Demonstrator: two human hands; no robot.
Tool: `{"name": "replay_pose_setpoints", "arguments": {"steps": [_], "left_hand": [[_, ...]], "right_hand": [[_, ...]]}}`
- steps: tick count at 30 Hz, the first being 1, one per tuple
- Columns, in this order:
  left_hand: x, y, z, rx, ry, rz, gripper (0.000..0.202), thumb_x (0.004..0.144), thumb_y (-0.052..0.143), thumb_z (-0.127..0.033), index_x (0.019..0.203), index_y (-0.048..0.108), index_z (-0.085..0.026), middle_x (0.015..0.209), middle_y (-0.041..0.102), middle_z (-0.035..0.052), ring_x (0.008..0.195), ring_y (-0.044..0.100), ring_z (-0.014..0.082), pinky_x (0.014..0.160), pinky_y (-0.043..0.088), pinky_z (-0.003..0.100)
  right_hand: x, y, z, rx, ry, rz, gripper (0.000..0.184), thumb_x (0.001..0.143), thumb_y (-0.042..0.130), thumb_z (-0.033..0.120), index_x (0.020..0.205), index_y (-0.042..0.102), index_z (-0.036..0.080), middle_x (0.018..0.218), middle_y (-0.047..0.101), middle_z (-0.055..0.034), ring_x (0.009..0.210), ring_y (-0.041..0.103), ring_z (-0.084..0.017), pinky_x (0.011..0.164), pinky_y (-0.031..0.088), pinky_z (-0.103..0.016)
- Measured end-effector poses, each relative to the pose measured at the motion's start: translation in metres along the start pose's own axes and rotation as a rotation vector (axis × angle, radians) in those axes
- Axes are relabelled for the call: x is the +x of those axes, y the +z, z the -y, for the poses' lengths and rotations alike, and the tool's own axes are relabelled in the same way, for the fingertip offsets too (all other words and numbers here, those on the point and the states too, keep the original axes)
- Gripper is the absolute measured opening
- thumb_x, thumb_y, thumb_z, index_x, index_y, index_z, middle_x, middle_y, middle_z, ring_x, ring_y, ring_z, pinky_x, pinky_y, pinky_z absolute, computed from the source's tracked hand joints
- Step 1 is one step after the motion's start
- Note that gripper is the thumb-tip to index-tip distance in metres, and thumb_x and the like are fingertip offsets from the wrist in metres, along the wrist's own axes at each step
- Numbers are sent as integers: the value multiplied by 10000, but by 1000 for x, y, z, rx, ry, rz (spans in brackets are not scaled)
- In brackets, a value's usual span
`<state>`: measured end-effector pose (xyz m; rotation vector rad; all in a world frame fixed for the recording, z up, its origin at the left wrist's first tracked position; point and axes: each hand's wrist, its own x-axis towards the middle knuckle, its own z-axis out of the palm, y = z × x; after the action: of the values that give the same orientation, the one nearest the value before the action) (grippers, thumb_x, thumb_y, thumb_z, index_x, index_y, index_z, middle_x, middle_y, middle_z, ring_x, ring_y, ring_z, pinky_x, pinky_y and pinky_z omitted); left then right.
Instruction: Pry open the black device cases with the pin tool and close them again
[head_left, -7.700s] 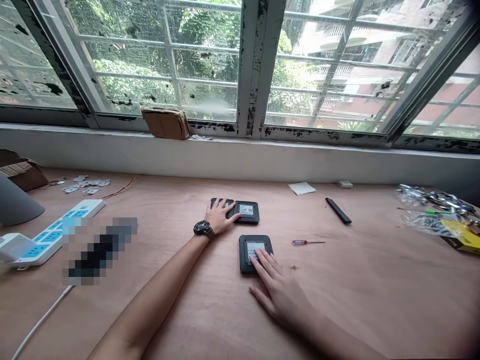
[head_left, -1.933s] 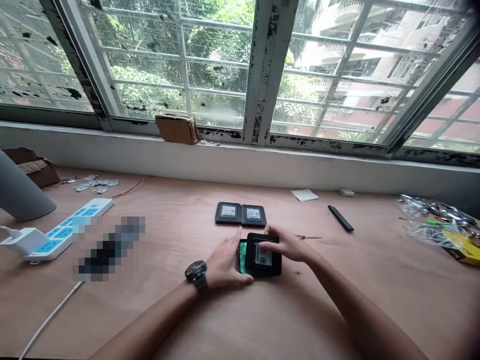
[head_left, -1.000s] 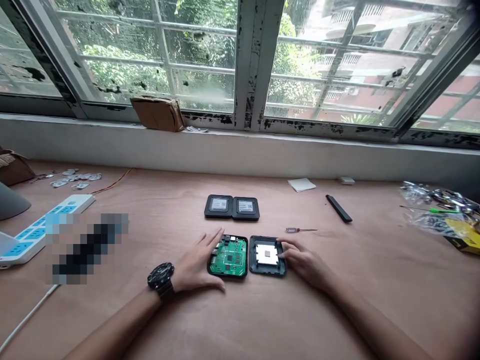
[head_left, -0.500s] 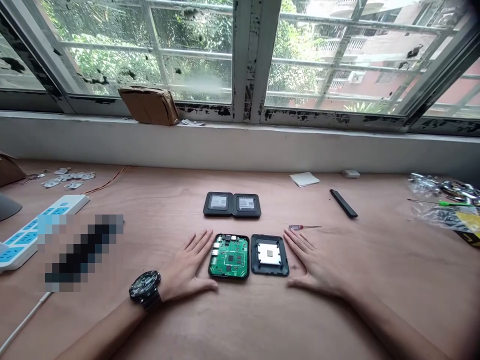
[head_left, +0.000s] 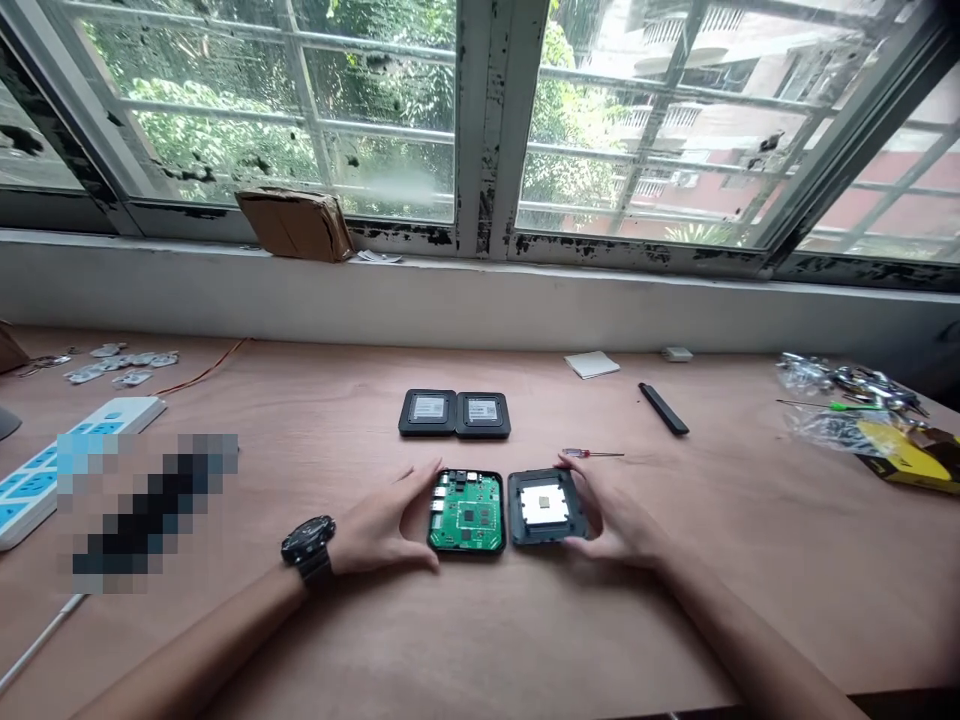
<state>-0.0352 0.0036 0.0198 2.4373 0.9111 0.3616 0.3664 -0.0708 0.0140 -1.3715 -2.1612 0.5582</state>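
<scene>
I have the left hand (head_left: 379, 522) curved wide beside the open case (head_left: 467, 516) with its green circuit board; I cannot tell whether it grips. My right hand (head_left: 619, 525) bends thumb and fingers around the outer edge of the dark cover (head_left: 545, 518), holding it askew, inside up, just beside the case and between the hands. A small screwdriver (head_left: 592, 454) lies just beyond the right fingertips; farther ahead, two labelled cases (head_left: 428, 412) rest on the surface (head_left: 465, 650).
</scene>
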Motion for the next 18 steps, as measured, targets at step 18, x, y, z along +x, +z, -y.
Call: {"name": "replay_pose_setpoints", "arguments": {"steps": [18], "left_hand": [[3,-5,31,-97,17,-222,915,932,693,-481,1633,140,-282,1474,569,98,1361,544,288,1120,448,436]], "right_hand": [[69,28,100,-66,-182,180,979,724,791,647,1532,453,211,1570,439,-169,1403,455,-389,1156,409,-510]]}}
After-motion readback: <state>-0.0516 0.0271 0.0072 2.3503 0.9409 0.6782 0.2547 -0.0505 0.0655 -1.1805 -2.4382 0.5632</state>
